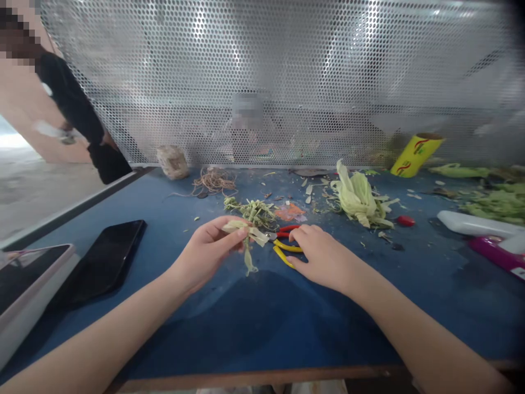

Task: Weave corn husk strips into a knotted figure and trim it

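Note:
A strip of pale green corn husk (257, 236) is pinched between the thumb and fingers of my left hand (219, 241), and a thin twisted end hangs below it. My right hand (318, 249) is wrapped round a pair of pliers (288, 248) with red and yellow handles, which stand spread apart. The metal jaws touch or nearly touch the husk's right end; whether they bite it cannot be seen. Just behind my hands lies a small heap of knotted husk pieces (256, 210). Beside it are orange scraps (290, 212).
A husk bundle (355, 197), a yellow roll (416, 155), a white and purple tool (484, 230) and more husks (498, 200) lie rightward. Twine (215, 179), a wrapped spool (172, 162) and phones (104, 257) are left. A perforated metal screen (262, 71) rises behind; a person stands left.

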Demonstrator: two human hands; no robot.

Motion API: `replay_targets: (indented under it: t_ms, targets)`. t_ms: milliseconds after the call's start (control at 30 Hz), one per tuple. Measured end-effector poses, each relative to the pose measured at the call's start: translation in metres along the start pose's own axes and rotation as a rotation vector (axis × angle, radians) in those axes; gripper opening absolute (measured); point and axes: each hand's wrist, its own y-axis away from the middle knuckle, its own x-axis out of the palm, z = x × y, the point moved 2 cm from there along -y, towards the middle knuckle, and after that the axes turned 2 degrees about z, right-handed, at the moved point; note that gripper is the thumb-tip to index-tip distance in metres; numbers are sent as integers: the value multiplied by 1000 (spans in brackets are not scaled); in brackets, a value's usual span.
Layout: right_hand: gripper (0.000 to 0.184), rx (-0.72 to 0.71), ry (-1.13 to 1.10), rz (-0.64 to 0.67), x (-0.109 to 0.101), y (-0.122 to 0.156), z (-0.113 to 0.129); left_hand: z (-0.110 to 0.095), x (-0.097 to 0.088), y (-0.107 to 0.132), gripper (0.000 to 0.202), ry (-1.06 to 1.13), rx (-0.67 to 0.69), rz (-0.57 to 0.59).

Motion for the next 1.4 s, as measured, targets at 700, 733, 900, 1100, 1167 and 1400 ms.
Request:
replay_targets:
  t_ms: [700, 733, 900, 1100, 1167, 1400]
  targets:
    - [8, -494, -213, -517, -18, 11, 22, 6, 12, 7, 16, 35, -130, 144]
    - [8, -513, -204, -521, -18, 11, 22, 5, 13, 7, 16, 44, -139, 154]
    - [8, -593, -123, -620, -19, 15, 24, 5, 14, 8, 19, 105, -158, 177]
    - [10, -588, -193, -611, -18, 15, 24, 4, 15, 9, 20, 13, -141, 177]
    - [11, -565, -293, -555, -19, 13, 22, 3, 15, 9, 22, 1, -152, 179]
    - [4, -511, -492, -489, -22, 12, 19, -1, 15, 12, 23, 57, -209, 193]
